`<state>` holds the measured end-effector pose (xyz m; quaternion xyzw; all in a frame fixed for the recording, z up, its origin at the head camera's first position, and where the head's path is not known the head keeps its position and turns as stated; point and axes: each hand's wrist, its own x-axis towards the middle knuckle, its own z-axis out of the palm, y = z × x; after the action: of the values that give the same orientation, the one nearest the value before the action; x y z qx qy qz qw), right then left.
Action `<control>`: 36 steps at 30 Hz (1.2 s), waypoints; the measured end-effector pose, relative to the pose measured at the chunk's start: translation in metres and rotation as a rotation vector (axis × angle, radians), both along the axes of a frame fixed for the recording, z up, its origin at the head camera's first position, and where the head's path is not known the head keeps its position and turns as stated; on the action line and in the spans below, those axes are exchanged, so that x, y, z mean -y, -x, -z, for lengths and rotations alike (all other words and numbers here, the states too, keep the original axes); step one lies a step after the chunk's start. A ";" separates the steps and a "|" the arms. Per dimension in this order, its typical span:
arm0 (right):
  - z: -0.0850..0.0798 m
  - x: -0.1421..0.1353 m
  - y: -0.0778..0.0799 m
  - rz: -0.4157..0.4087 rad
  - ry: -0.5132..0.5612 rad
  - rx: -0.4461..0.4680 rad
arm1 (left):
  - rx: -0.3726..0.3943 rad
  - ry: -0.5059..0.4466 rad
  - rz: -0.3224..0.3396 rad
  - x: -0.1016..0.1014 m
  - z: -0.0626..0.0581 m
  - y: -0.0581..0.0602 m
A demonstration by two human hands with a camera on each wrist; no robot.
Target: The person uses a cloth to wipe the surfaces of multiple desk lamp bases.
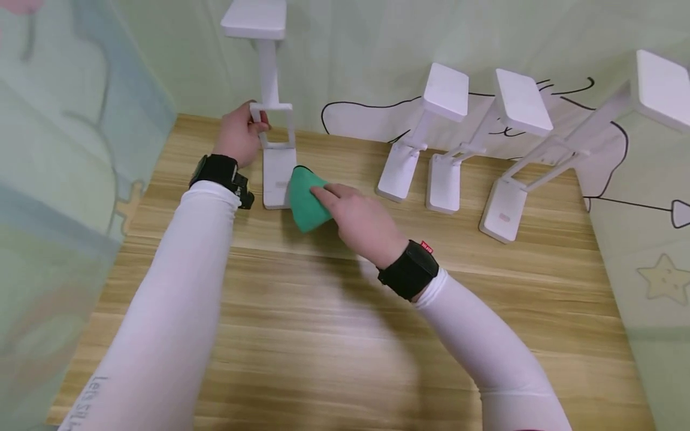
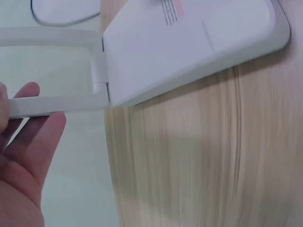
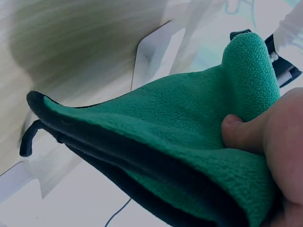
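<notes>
A white desk lamp [image 1: 279, 173] stands near the back left of the wooden table, its flat head [image 1: 256, 19] raised on a folding arm. My left hand [image 1: 239, 134] grips one side of the lamp's lower arm frame [image 2: 57, 105], thumb and fingers around the bar. In my right hand [image 1: 366, 224] is a folded green cloth [image 1: 307, 200] with dark edging. The right wrist view has the thumb [image 3: 241, 134] pressing into the plush cloth. In the head view the cloth overlaps the right edge of the lamp's base.
To the right along the back of the wooden table [image 1: 302, 335] stand three more white lamps: one [image 1: 399, 170], another [image 1: 444, 182], and a taller-looking one [image 1: 504, 209]. A pale patterned curtain [image 1: 377, 48] hangs behind and at both sides.
</notes>
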<state>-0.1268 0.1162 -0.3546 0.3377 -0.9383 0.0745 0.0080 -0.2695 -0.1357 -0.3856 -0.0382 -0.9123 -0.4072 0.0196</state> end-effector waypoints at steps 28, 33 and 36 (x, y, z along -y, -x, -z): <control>0.001 -0.004 -0.009 -0.022 0.048 0.002 | 0.124 0.015 -0.240 0.083 -0.011 -0.001; 0.001 -0.006 -0.007 -0.010 0.044 0.002 | 0.109 0.054 -0.228 0.078 -0.014 0.000; 0.001 -0.005 -0.005 -0.006 0.037 0.003 | 0.145 0.040 -0.237 0.072 -0.019 -0.002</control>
<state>-0.1217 0.1214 -0.3555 0.3403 -0.9357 0.0922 0.0125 -0.2676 -0.2082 -0.3667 0.0991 -0.9174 -0.3853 0.0006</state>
